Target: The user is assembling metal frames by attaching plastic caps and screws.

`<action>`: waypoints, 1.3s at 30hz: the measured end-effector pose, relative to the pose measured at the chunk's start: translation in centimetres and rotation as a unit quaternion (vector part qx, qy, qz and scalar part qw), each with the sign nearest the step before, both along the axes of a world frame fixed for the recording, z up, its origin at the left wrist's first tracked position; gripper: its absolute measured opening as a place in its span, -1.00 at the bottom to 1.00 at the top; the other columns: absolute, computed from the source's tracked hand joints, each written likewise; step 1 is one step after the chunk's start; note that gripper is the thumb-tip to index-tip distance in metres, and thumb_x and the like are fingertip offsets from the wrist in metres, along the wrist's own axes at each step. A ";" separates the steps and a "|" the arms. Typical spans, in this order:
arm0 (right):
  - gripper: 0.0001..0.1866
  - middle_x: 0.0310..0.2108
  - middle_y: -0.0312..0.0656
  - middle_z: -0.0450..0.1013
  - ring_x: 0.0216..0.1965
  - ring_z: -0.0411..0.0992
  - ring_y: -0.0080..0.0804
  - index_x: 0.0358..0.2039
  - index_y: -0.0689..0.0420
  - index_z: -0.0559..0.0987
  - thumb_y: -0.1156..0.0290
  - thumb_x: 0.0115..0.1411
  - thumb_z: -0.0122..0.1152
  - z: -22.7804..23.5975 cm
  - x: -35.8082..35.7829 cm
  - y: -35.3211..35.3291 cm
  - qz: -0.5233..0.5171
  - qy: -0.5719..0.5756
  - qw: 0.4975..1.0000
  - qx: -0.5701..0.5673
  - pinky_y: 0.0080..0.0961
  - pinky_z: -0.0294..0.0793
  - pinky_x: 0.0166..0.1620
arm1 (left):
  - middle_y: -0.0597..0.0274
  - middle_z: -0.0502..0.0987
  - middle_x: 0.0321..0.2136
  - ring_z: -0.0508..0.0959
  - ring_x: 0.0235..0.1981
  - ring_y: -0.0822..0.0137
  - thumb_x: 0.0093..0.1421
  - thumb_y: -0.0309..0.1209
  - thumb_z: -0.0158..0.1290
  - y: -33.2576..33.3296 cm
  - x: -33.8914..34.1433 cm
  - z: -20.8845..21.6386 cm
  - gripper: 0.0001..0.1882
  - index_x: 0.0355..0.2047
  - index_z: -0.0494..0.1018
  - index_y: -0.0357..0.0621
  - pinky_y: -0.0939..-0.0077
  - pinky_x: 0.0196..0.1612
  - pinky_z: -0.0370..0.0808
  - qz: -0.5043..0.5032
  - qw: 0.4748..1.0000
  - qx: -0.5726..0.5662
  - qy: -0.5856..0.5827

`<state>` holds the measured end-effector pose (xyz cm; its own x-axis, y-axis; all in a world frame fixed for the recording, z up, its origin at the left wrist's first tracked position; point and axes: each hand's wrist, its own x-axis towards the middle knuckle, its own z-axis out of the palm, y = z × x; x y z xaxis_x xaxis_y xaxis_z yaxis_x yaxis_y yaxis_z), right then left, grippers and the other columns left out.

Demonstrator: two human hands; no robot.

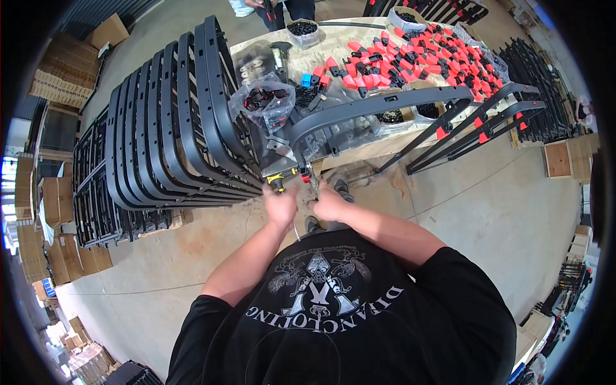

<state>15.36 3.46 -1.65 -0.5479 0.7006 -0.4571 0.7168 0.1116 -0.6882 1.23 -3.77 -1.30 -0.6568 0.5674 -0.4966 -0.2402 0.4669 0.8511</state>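
Note:
My left hand [280,204] is closed around a yellow-and-black hand tool [276,179], whose tip points right toward a small red part [305,178] at the lower end of a dark grey curved metal frame [382,102]. Close by on the right, my right hand [330,202] is closed on a slim silver metal tool [314,182] reaching up beside that red part; its exact kind is unclear. The frame arches from the table's near edge toward the right. Just beyond my hands lies a flat metal bracket [280,146].
Several similar frames [170,122] stand in a row at left. Red and black plastic pieces [410,61] cover the table's far right, near tubs of black parts [303,32]. A plastic bag [264,102] of small parts sits beyond the bracket. Another person [276,9] stands across the table.

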 end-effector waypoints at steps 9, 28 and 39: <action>-0.10 0.12 0.43 0.39 0.21 0.42 0.14 0.27 0.56 0.10 0.25 0.11 0.30 2.8 -0.5 0.8 0.016 -0.056 0.992 -0.110 -0.24 0.41 0.24 | 0.04 0.62 -0.46 0.65 -0.41 0.16 0.07 -0.26 0.26 0.0 1.0 -6.6 -0.66 -0.25 0.49 -0.23 0.28 -0.27 0.56 -0.100 0.973 -0.052 0.202; -0.90 -0.43 -0.16 0.45 -0.49 0.44 -0.36 -0.24 0.25 0.47 0.52 0.26 0.13 -0.3 4.7 3.3 -0.393 0.264 0.829 -0.299 -0.36 0.49 -0.41 | 0.32 0.55 -0.27 0.49 -0.31 0.47 0.07 -0.50 0.39 1.9 -0.6 -1.4 -0.65 -0.20 0.47 -0.25 0.51 -0.24 0.43 0.010 0.988 0.100 -0.115; -0.93 -0.52 -0.23 0.44 -0.51 0.43 -0.42 -0.40 0.17 0.51 0.47 0.21 0.16 -1.3 19.1 4.2 -0.388 0.220 0.845 -0.297 -0.42 0.46 -0.45 | 0.44 0.42 -0.50 0.27 -0.67 0.55 0.17 -0.32 0.34 -0.6 -1.4 -0.6 -0.71 -0.23 0.48 -0.14 0.50 -0.65 0.22 -0.009 0.996 0.039 -0.083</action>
